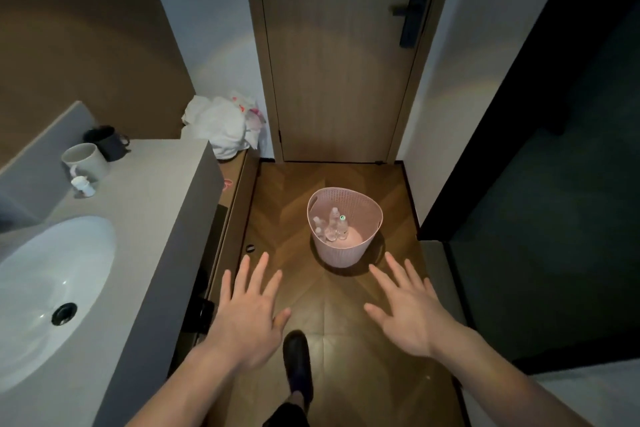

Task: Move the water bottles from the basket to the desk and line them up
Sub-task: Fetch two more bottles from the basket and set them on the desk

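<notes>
A pink perforated basket (pixel 360 204) stands on the wooden floor in front of a closed door. Inside it several clear water bottles (pixel 333 227) stand upright, bunched at its left side. My left hand (pixel 249 308) is stretched out flat with fingers spread, below and left of the basket, holding nothing. My right hand (pixel 408 305) is spread the same way, below and right of the basket, also empty. Neither hand touches the basket.
A grey counter (pixel 152 218) with a white sink (pixel 45 291) runs along the left, carrying two mugs (pixel 93 152) and a small white bottle (pixel 83 185). White plastic bags (pixel 225 125) lie at its far end. My dark shoe (pixel 297 360) is on the floor. A dark wall stands at right.
</notes>
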Tool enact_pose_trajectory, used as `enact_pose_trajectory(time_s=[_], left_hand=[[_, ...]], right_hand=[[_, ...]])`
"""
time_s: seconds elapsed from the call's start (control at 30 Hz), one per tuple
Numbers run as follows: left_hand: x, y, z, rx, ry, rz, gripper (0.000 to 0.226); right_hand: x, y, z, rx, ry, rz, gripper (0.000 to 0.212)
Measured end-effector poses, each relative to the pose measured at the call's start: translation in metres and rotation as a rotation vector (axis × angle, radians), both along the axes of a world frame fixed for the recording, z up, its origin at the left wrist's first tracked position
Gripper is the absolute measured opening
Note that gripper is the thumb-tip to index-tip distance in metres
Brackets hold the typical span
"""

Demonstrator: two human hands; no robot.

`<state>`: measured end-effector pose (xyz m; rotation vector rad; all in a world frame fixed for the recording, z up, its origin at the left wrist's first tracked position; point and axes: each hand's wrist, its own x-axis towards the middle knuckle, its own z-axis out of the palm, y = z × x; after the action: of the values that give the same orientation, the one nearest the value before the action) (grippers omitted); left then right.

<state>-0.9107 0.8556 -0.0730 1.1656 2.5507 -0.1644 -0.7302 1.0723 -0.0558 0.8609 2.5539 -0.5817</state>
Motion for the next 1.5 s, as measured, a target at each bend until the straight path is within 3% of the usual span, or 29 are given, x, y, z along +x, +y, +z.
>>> enact_pose_trajectory(time_s=[0.63, 1.0, 1.27, 1.5], left_hand=[[-0.22, 0.247, -0.056, -0.098, -0.206, -0.118, 0.07], [-0.28, 0.373, -0.099, -0.189, -0.319, 0.059, 0.069], [-0.317, 0.455, -0.146, -0.164, -0.419, 0.109, 0.072], [-0.37, 0.524, -0.26, -0.221, -0.535, 0.144, 0.071]], right_hand=[[-0.183, 0.199, -0.054, -0.162, -0.102, -0.155, 0.077], [-0.286, 0.342, -0.112, -0.256, -0.088, -0.043, 0.075], [-0.35, 0.428, -0.21, -0.25, -0.085, 0.017, 0.063], [-0.396, 0.464, -0.329, -0.328, -0.156, -0.066, 0.046]])
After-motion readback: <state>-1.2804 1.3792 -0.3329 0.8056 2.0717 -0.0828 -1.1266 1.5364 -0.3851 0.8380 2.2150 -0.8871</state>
